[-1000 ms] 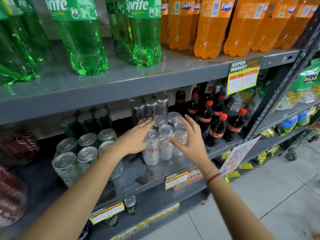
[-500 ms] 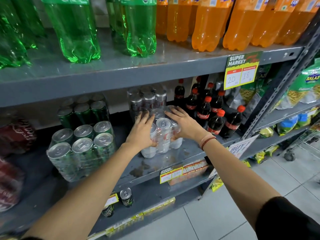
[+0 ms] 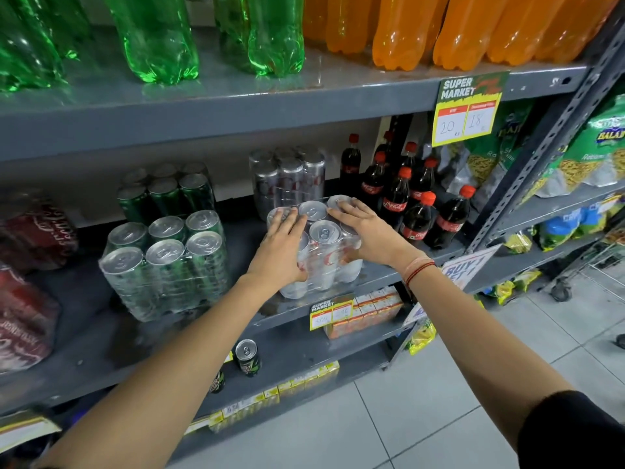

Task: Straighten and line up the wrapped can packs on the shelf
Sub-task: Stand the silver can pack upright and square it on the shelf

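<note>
Both hands, left hand [image 3: 280, 252] and right hand [image 3: 368, 236], press flat-fingered on the upright silver can pack [image 3: 319, 252], its long axis running near-to-far; label blurred.

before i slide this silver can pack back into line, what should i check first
1. Left hand on the silver can pack: ok, flat on its top and left side.
2. Right hand on the pack: ok, laid over its right-hand cans.
3. Wrap intact: cannot tell, the film is too glossy to judge.
4. Room behind: not ok, a second silver pack stands close behind.
5. Right clearance: not ok, cola bottles crowd that side.
6. Left clearance: ok, bare shelf shows between this pack and the green can pack.
</note>
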`<state>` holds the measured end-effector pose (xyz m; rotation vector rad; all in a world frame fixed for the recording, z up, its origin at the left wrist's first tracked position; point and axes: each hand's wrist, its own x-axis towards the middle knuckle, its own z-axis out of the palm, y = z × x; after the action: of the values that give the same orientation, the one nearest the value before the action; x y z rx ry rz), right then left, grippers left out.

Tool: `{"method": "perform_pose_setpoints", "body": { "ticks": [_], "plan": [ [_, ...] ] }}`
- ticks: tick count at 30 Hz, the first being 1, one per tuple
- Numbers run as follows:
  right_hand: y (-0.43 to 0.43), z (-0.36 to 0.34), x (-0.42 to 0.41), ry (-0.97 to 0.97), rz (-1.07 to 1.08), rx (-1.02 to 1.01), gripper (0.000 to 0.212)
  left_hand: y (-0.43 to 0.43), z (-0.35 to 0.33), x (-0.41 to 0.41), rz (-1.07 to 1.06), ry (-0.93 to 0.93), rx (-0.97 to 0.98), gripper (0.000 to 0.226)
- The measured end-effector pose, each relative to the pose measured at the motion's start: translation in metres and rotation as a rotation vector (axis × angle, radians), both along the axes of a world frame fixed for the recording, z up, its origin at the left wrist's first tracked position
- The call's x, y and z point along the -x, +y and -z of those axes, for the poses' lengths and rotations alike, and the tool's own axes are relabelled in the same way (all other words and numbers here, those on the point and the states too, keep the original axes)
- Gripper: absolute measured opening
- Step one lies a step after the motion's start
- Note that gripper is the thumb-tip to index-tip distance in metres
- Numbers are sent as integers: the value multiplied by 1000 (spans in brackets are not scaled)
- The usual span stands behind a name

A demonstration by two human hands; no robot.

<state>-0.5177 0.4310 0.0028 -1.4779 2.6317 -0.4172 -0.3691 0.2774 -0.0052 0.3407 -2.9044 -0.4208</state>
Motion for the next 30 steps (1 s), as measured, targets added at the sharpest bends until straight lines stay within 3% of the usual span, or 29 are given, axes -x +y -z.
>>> {"method": "perform_pose_setpoints", "body": {
  "ticks": [15,30],
  "plan": [
    [14,-1,-17,-30,7,27,101,14,1,-13,2,19,53,112],
    [10,-12,-20,-74,23,-24,102,9,-9,-10,10,-80,33,113]
  ]
}}
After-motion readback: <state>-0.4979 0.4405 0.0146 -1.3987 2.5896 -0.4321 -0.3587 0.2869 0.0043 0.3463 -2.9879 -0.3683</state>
